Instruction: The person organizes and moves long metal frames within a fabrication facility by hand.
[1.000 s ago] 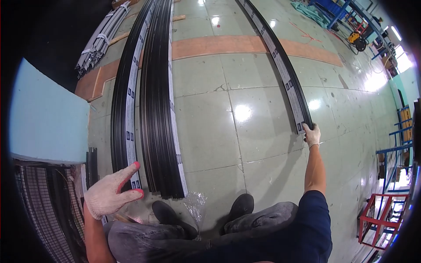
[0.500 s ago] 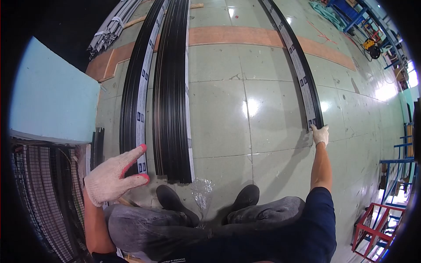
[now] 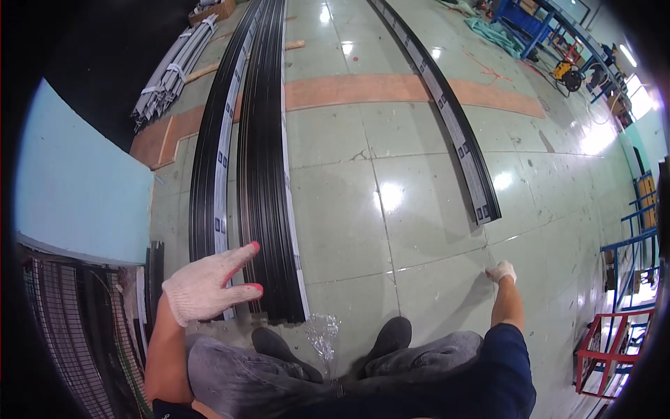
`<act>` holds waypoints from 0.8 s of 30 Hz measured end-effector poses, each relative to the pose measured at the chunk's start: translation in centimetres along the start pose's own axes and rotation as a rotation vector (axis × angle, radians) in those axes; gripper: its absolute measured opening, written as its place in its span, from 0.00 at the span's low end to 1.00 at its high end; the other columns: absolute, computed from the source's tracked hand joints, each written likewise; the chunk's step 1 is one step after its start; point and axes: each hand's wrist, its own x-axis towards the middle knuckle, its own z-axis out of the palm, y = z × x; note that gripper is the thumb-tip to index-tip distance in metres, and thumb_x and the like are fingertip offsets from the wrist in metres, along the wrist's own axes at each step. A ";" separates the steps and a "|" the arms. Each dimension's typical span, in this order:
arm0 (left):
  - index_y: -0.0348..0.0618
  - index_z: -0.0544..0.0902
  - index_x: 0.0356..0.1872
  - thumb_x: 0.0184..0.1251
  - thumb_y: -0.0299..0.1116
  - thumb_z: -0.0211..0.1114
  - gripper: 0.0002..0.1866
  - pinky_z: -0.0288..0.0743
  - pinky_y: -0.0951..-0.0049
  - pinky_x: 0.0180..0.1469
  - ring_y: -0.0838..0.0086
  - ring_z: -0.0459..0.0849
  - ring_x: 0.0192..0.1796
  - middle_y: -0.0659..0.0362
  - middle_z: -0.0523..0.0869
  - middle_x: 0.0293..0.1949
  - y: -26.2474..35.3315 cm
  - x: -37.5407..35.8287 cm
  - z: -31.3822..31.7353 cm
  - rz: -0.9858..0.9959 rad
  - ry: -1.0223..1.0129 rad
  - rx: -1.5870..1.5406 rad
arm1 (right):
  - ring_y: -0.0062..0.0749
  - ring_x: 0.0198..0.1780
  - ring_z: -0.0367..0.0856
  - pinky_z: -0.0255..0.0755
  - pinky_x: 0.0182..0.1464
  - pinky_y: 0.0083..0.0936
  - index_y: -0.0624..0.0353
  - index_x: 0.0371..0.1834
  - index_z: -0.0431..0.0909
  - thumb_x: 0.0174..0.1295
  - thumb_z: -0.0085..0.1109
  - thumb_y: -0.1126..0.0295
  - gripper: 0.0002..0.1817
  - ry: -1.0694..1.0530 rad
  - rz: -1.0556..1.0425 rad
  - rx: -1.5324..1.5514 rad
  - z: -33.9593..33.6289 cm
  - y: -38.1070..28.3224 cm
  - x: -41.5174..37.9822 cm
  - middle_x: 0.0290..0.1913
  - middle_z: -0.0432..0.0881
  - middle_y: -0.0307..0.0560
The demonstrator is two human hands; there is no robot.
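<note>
My left hand, in a white knitted glove with red fingertips, is open with thumb and fingers apart. It hovers over the near ends of a black profile with a printed white strip and a wider bundle of black profiles, holding nothing. Another long black profile with a printed strip lies on the floor to the right. Below its near end, apart from it, my gloved right hand has its fingers curled together, with nothing seen in them.
A brown board runs crosswise under the profiles. Clear plastic wrap lies between my shoes. Wrapped grey bars are at the upper left, beside a light blue panel. A red frame stands at the lower right.
My right hand has let go of the right-hand profile's near end and drawn back towards me. My left hand has shifted right, still open. The view has tilted upward.
</note>
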 end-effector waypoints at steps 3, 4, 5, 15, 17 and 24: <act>0.34 0.64 0.88 0.78 0.70 0.64 0.54 0.71 0.59 0.83 0.46 0.77 0.82 0.35 0.73 0.83 1.6 2.2 -0.9 -0.021 -0.089 -0.026 | 0.49 0.69 0.90 0.83 0.71 0.43 0.61 0.69 0.87 0.54 0.81 0.49 0.41 -0.202 0.040 0.029 -0.8 0.2 -0.2 0.65 0.92 0.61; 0.34 0.64 0.88 0.78 0.71 0.63 0.54 0.70 0.59 0.83 0.46 0.76 0.82 0.35 0.72 0.83 1.6 2.8 -0.8 -0.008 -0.108 -0.036 | 0.49 0.71 0.89 0.83 0.72 0.43 0.63 0.73 0.82 0.54 0.83 0.51 0.45 -0.140 0.033 0.186 -1.7 -0.7 -1.2 0.67 0.90 0.64; 0.33 0.64 0.88 0.79 0.70 0.63 0.54 0.70 0.59 0.83 0.46 0.76 0.82 0.35 0.72 0.83 1.3 3.4 -0.6 0.033 -0.111 -0.034 | 0.49 0.72 0.88 0.83 0.72 0.43 0.65 0.78 0.78 0.53 0.84 0.52 0.49 -0.074 0.024 0.342 -2.9 -1.6 -2.2 0.68 0.88 0.68; 0.31 0.63 0.88 0.77 0.71 0.65 0.56 0.71 0.59 0.83 0.45 0.78 0.81 0.35 0.73 0.83 0.3 2.4 0.6 -0.030 -0.148 -0.070 | 0.43 0.53 0.93 0.87 0.54 0.35 0.75 0.71 0.74 0.47 0.89 0.65 0.48 0.321 -0.275 0.894 -6.3 -12.4 5.7 0.55 0.90 0.65; 0.32 0.63 0.88 0.76 0.71 0.66 0.56 0.72 0.58 0.82 0.45 0.79 0.80 0.35 0.74 0.82 -0.1 1.1 0.7 -0.057 -0.121 -0.094 | 0.42 0.37 0.94 0.87 0.46 0.38 0.72 0.49 0.82 0.48 0.85 0.69 0.28 0.487 -0.237 0.811 -6.6 -14.1 3.8 0.38 0.93 0.58; 0.32 0.65 0.87 0.77 0.64 0.71 0.53 0.72 0.60 0.82 0.47 0.80 0.80 0.34 0.76 0.81 -0.2 -2.7 0.1 -0.214 -0.100 -0.167 | 0.58 0.47 0.95 0.86 0.54 0.47 0.71 0.48 0.82 0.49 0.87 0.63 0.30 0.493 -0.218 0.634 -5.8 -15.4 2.7 0.43 0.92 0.67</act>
